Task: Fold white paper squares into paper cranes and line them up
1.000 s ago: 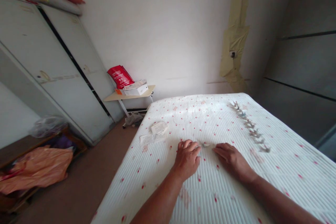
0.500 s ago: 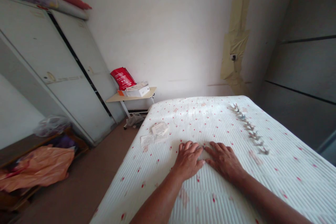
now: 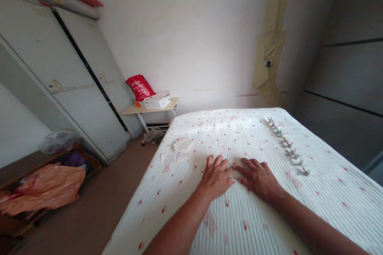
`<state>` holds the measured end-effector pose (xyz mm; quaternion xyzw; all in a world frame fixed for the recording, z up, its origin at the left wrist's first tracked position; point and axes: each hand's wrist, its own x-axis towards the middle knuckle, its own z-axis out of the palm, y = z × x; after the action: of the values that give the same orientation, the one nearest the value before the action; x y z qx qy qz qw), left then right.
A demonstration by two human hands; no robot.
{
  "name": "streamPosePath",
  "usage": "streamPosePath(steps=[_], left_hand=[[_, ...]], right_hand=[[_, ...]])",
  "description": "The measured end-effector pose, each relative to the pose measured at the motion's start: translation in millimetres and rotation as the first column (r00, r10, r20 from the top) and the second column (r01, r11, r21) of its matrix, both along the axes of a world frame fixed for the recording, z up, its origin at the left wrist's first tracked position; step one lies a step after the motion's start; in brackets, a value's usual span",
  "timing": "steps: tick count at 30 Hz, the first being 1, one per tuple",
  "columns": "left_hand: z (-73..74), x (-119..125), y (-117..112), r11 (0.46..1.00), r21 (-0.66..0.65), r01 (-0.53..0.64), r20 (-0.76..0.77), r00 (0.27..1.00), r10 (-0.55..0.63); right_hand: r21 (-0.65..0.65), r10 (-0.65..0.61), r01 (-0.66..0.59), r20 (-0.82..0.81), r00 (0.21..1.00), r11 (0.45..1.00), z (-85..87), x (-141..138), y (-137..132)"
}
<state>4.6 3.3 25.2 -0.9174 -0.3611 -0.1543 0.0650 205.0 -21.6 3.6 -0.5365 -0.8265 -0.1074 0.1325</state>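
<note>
White, ribbed bedding fabric with red dots (image 3: pixel 227 231) carries paper in what look like three stages. On the right, a row of small, pale grey, pointed folded-paper figures (image 3: pixel 291 153) runs toward the far edge, well apart from the hands; these appear finished. At the left, beyond the left hand (image 3: pixel 216 177), flat off-white printed paper slips (image 3: pixel 182 145) lie partly overlapping and look unfolded, so their folding seems not yet begun. Between these groups, a tiny pale paper piece (image 3: pixel 231 165) sits on the fabric at the fingertips of the left hand and the right hand (image 3: pixel 257 178); it seems to be partway through, though the fingers hide most of it and its exact stage cannot be told. Both hands are palm down, fingers spread and bent, index tips nearly meeting; whether either one pinches the piece I cannot tell.
</note>
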Motion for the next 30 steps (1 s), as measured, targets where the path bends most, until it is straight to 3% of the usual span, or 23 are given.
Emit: streamPosePath(steps=[17,30], left_hand=[[-3.0,-0.4,1.3,1.000,0.015,-0.015,0.024,1.000,0.015],[14.5,5.4,13.4,0.986,0.047,0.158,-0.170,0.974,-0.148]], right_hand=[[0.015,0.010,-0.009,-0.004,1.000,1.000,0.9,0.7,-1.2],[0.017,0.044,-0.045,0.076,0.996,0.999,7.8,-4.1,1.3]])
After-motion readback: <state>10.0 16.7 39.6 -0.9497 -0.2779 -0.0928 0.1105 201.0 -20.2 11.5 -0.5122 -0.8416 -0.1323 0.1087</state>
